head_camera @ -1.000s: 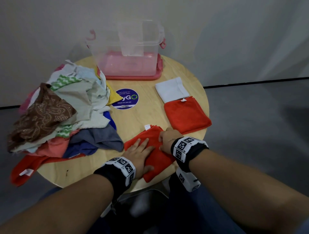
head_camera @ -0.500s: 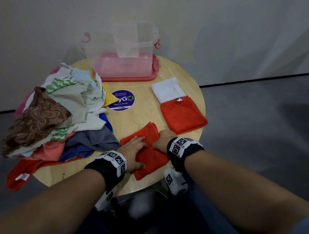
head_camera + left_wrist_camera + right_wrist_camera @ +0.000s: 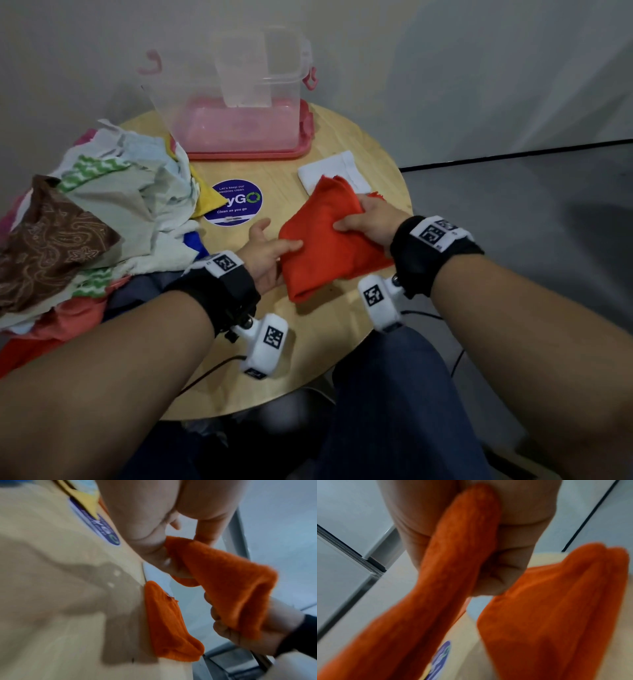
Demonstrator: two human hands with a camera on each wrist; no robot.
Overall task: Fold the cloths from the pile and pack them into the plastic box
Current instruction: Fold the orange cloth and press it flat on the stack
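Head view: both hands' grip pinches the red cloth (image 3: 325, 240), hiding another red cloth (image 3: 169, 628) beneath.

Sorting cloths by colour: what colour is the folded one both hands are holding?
Orange-red. The folded cloth shows best in the head view, held by the left hand and right hand.

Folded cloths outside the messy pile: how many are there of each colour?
Orange-red: 2, the held cloth, gripped by the left hand and the right hand, and the lying cloth below it
White: 1, the white cloth
Total: 3
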